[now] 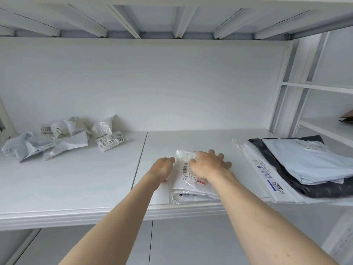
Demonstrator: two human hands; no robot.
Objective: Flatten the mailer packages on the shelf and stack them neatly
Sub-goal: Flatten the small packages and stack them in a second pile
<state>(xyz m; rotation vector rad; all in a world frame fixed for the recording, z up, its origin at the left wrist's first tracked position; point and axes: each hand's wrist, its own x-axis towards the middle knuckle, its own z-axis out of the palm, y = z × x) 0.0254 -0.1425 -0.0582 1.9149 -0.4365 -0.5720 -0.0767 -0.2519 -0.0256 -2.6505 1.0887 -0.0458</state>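
I see my right hand (pixel 207 165) lying flat, fingers spread, on the small stack of white mailers (pixel 189 185) at the shelf (pixel 76 188) front, my left hand (pixel 162 167) curled at its 9 o'clock edge, crumpled mailers (pixel 61 137) at 10 o'clock, a flattened pile (pixel 298 167) at 3 o'clock.

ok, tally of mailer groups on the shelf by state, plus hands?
Crumpled mailer pile, back left: 1
Small flattened stack under the hands, centre: 1
Large flattened stack, right: 1
Hands on the small stack: 2, left hand, right hand
Total: 5
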